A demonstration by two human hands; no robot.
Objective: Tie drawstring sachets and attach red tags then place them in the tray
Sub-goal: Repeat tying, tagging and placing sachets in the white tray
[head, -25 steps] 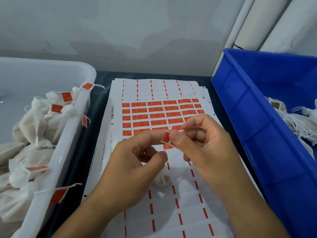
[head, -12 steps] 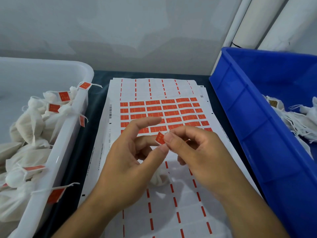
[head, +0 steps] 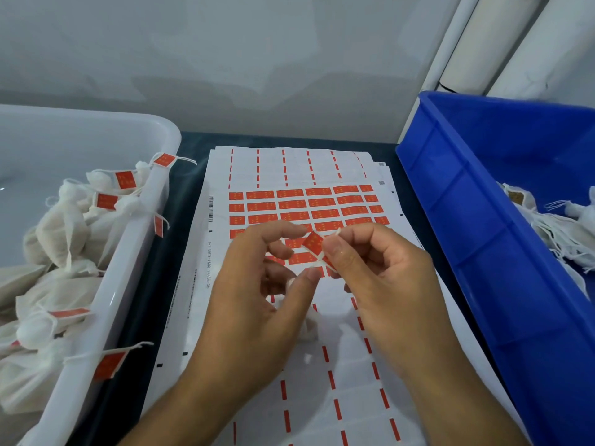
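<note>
The red tag (head: 314, 243) sits between your two hands, above the label sheet (head: 322, 365), with a thin white drawstring (head: 317, 263) crossing under its lower edge. Your right hand (head: 380, 278) pinches the tag and string between thumb and curled forefinger. Your left hand (head: 257, 294) is half open: the thumb tip reaches up to the string just below the tag, and the forefinger arches above it without clearly touching. The sachet (head: 309, 326) itself seems to hang or rest below your palms, mostly hidden, so I cannot say whether its neck is already tied.

Judge the tag as light, thin and sticky on one face; it will curl and grab the wrong spot if you let it flap. Hold it by the edges and fold it over the string squarely. The string is limp and will slip, so keep it taut. The sachet is soft and light; lift it by the neck.

To your left, the white tray (head: 154, 201) holds the finished sachets (head: 58, 239) with their tags. To your right, the blue bin (head: 476, 239) holds untagged ones.
</note>
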